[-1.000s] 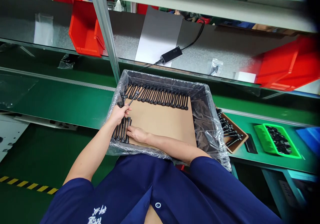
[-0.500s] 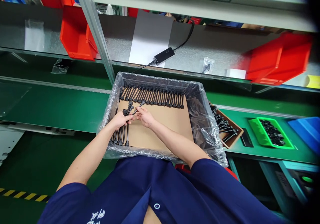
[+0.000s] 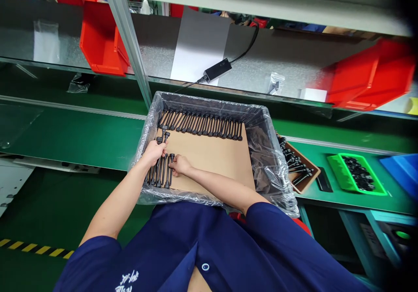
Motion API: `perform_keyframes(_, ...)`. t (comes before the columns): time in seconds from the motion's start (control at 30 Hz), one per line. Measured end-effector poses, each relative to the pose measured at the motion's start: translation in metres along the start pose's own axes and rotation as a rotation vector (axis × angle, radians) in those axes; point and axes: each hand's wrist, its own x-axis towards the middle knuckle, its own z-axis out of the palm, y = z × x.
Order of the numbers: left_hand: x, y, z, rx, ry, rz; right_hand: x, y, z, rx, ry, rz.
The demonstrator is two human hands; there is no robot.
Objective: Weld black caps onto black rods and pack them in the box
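Observation:
A plastic-lined crate point(image 3: 266, 148) holds a cardboard sheet point(image 3: 209, 161) on which slim black rods with thicker ends are laid out. One row of rods point(image 3: 202, 124) runs along the far side. A second group of rods point(image 3: 159, 174) lies at the near left. Over that group, my left hand point(image 3: 154, 152) is closed around several black rods point(image 3: 165, 135), their thick ends sticking out beyond the fingers. My right hand point(image 3: 181, 166) pinches a single black rod point(image 3: 171, 170) at the right end of the near group, low against the cardboard.
Right of the crate are a brown box point(image 3: 305, 181) of loose black rods, a green bin point(image 3: 339, 174) of small black parts and a blue bin point(image 3: 405, 170). Red bins point(image 3: 102, 44) and a black adapter box with a cable point(image 3: 217, 70) sit on the shelf behind.
My right hand has moved down and slightly left from beside my left hand, carrying one rod to the near group. My left hand has shifted slightly left with its bundle.

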Motion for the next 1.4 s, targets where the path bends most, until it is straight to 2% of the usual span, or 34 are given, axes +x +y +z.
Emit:
perform_keyframes(0.13, -0.001, -0.001, 0.001, -0.07, -0.035, 0.022, 0.0, -0.002, 0.001, -0.023, -0.007, 0.005)
perform_keyframes(0.23, -0.002, -0.001, 0.002, -0.112, -0.048, 0.033, -0.004, -0.002, -0.007, 0.048, -0.083, 0.047)
perform_keyframes(0.3, -0.002, -0.002, 0.002, -0.138, -0.075, 0.035, -0.008, -0.005, -0.016, 0.175, -0.084, 0.055)
perform_keyframes(0.4, -0.003, -0.004, 0.003, -0.146, -0.148, 0.026, -0.014, -0.014, -0.031, 0.5, -0.038, 0.018)
perform_keyframes(0.47, -0.004, -0.005, 0.005, -0.116, -0.238, 0.012, -0.016, -0.022, -0.037, 0.702, -0.067, -0.024)
perform_keyframes(0.57, -0.007, -0.005, 0.007, -0.056, -0.361, -0.004, -0.015, -0.031, -0.047, 0.835, -0.115, -0.066)
perform_keyframes(0.6, -0.007, -0.005, 0.007, -0.051, -0.359, -0.008, -0.014, -0.032, -0.052, 0.851, -0.102, -0.073)
perform_keyframes(0.67, -0.005, -0.002, 0.005, -0.068, -0.267, -0.007, -0.009, -0.032, -0.064, 0.849, -0.006, -0.109)
perform_keyframes(0.73, -0.002, 0.002, 0.001, -0.093, -0.114, 0.012, -0.004, -0.027, -0.078, 0.732, 0.142, -0.206)
perform_keyframes(0.8, 0.001, 0.007, -0.004, -0.109, 0.0, 0.035, -0.003, -0.019, -0.087, 0.436, 0.224, -0.387)
perform_keyframes(0.83, 0.002, 0.009, -0.006, -0.115, 0.023, 0.041, -0.004, -0.013, -0.088, 0.236, 0.215, -0.5)
perform_keyframes(0.93, 0.003, 0.012, -0.008, -0.15, 0.028, 0.033, -0.014, 0.005, -0.078, -0.392, 0.051, -0.8)
perform_keyframes(1.0, 0.002, 0.012, -0.008, -0.181, 0.041, 0.026, -0.024, 0.016, -0.063, -0.719, -0.091, -0.896)
perform_keyframes(1.07, 0.001, 0.011, -0.007, -0.197, 0.059, 0.025, -0.033, 0.022, -0.048, -0.922, -0.206, -0.947)
perform_keyframes(1.17, 0.001, 0.008, -0.005, -0.172, 0.07, 0.023, -0.042, 0.022, -0.031, -1.014, -0.3, -0.998)
perform_keyframes(1.4, 0.0, 0.001, -0.002, -0.173, -0.013, -0.008, -0.043, 0.018, -0.017, -0.951, -0.332, -0.964)
